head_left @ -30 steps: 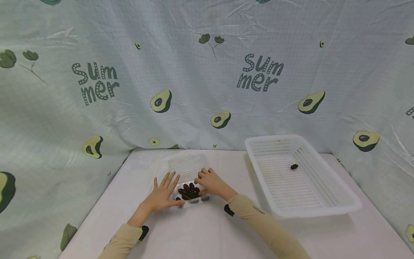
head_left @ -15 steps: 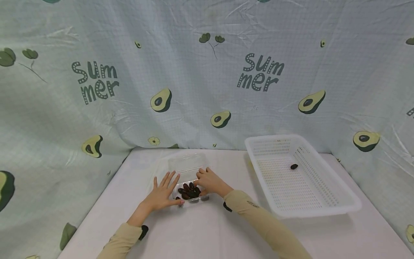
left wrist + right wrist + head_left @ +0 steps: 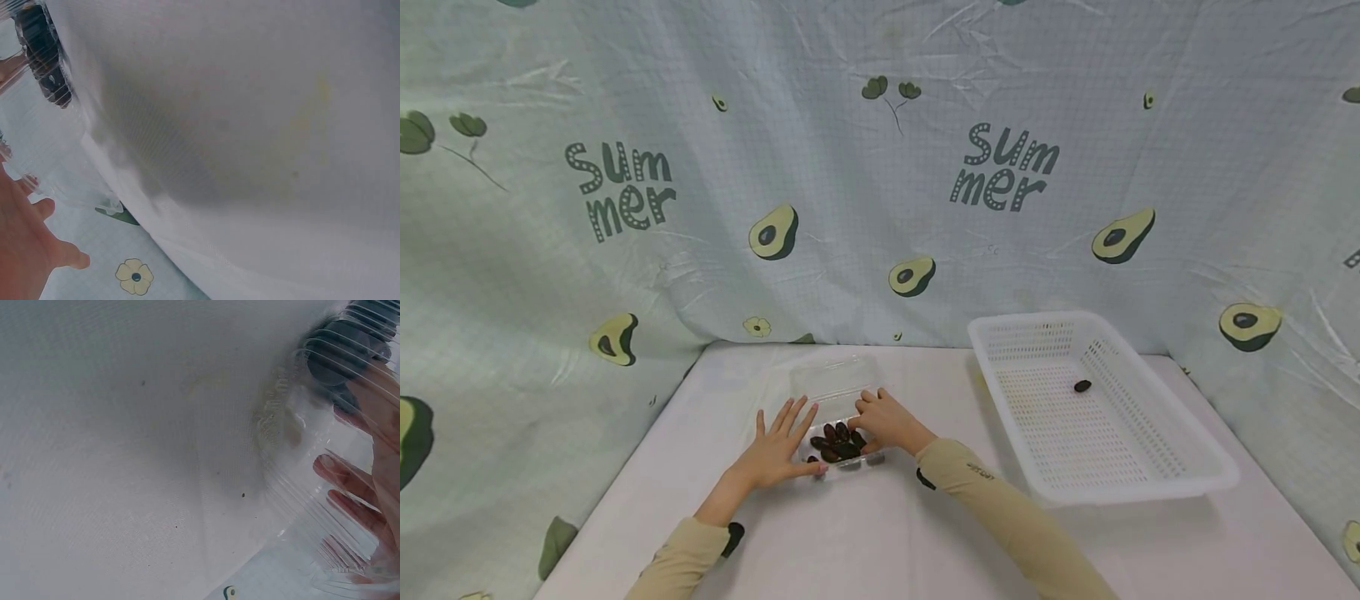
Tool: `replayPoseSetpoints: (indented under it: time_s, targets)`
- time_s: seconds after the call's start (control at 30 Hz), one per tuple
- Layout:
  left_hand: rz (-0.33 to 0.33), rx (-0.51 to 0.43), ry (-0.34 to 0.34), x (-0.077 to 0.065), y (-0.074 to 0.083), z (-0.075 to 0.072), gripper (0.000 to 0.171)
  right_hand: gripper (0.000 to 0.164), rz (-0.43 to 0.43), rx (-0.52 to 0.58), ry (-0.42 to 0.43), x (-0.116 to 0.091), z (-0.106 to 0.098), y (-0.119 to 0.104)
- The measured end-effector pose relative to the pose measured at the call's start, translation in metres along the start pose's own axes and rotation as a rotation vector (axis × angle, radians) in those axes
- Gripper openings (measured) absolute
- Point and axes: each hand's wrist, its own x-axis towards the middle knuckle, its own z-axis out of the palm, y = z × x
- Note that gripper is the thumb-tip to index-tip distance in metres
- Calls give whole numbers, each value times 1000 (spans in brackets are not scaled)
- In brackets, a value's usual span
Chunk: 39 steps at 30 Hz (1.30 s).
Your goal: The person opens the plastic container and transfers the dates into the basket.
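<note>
A clear plastic clamshell box point(image 3: 850, 463) stands at the middle of the table with its lid point(image 3: 831, 379) folded back. Inside its base lie several dark oval fruits point(image 3: 830, 455), reddish brown to nearly black. My left hand point(image 3: 767, 458) is spread at the box's left side, thumb along the front edge, holding nothing. At the right end of the box my right hand point(image 3: 889, 422) reaches in, its thumb and forefinger on either side of a dark fruit point(image 3: 858, 439). Through the clear plastic, the right wrist view shows the right hand's fingers point(image 3: 350, 478) and dark fruit point(image 3: 337, 353).
A white perforated plastic basket point(image 3: 1157, 483) sits at the right of the white-covered table point(image 3: 850, 550). One dark oval fruit point(image 3: 1082, 386) lies in it. A pale curtain point(image 3: 842, 167) with avocado prints hangs behind and at both sides.
My right hand has shifted slightly left and farther into the box. The fruits have nudged a little to the left. My left hand and the basket stay in place.
</note>
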Motion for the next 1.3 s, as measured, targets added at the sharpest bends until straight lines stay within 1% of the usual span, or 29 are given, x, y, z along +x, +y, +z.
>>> replayPoseSetpoints:
  time_s: [0.1,0.23,0.37,0.63,0.8,1.0,1.17,1.3]
  targets:
    - [-3,-6,-5,1,-1,2,95,41,12,15,-7,0,1,0]
    - [-3,-16,-5,2,-1,3,95,43,18,7,-3,0,2,1]
    - [-2,-22,-2,1,0,1,95,44,16,5,6,0,1,3]
    - [3,7,-2,1,2,-2,94,45,15,1,18,-2,-4,4]
    - [4,10,4,1,2,-2,94,45,8,-29,51,-4,-8,5]
    - [-1,6,9,1,1,0,94,47,15,-47,99,-9,-21,8]
    - [0,9,13,1,0,0,94,45,27,-55,166,-15,-30,10]
    - [-10,8,0,0,0,0,94,44,35,-39,220,-22,-38,12]
